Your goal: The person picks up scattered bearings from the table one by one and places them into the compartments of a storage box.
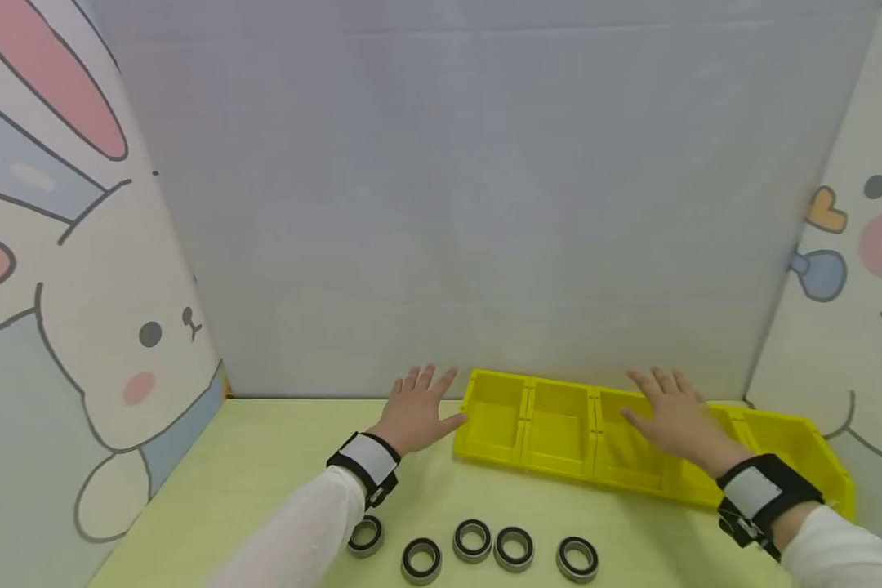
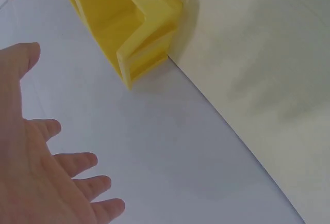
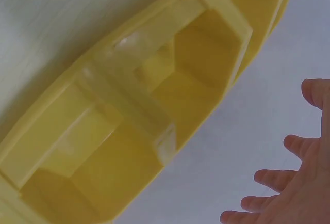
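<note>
Both hands are held out with fingers spread and nothing in them. The left hand [image 1: 413, 415] is just left of a row of yellow bins [image 1: 559, 475], its thumb near the end bin's edge in the head view. Over the right part of that row hovers the right hand [image 1: 678, 415], hiding some of the bins behind it. Several ball bearings with black seals lie near the front: one bearing [image 1: 421, 561] in front of the left forearm, a close pair [image 1: 473, 541], and another bearing [image 1: 577, 559] to the right. The left sleeve partly covers a further bearing [image 1: 366, 536].
The pale yellow tabletop [image 1: 265, 457] meets a light grey back wall [image 1: 441, 204]. A side panel with a rabbit drawing [image 1: 118, 327] stands at the left, and another cartoon panel [image 1: 853, 327] at the right. Each wrist wears a black strap [image 1: 367, 461].
</note>
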Motion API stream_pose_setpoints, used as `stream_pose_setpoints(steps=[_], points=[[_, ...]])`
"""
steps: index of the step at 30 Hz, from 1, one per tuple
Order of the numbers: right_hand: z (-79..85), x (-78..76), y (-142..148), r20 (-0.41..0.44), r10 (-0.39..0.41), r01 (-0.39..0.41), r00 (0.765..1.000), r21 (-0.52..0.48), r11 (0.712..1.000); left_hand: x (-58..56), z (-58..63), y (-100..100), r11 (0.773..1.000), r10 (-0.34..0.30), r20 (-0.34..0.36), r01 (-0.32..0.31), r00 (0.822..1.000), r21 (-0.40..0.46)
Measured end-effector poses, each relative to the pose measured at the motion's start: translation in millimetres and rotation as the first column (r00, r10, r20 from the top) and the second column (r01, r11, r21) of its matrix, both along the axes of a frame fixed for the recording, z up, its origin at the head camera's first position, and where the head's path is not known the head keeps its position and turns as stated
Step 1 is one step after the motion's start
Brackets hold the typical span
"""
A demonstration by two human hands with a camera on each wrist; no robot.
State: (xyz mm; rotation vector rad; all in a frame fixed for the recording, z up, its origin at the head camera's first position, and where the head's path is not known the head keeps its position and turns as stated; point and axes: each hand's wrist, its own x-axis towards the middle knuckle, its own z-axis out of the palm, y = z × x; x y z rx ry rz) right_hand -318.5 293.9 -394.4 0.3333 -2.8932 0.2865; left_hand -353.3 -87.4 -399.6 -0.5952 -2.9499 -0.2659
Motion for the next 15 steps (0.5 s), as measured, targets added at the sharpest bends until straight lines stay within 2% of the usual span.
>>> stream_pose_setpoints(steps=[4, 7, 10, 15], points=[[0.4, -9.9, 43, 0.034, -0.108, 0.109, 0.994, -0.008, 0.994, -15.8, -8.0, 19, 0.995, -0.030, 0.122, 0.018, 0.992, 0.102], [-0.6, -11.6, 70, 0.042, -0.183, 0.184, 0.982, -0.028, 0.983, -24.9, -15.2, 30, 0.978, -0.041, 0.192, 0.000, 0.981, 0.208], [-2.3, -8.1, 91, 0.056, -0.275, 0.277, 0.960, -0.031, 0.960, -32.1, -23.1, 39, 0.964, -0.035, 0.215, -0.024, 0.976, 0.266], [-7.4, 2.3, 118, 0.111, -0.408, 0.414, 0.906, -0.030, 0.910, -39.0, -34.8, 49, 0.949, 0.014, 0.231, -0.086, 0.973, 0.303]])
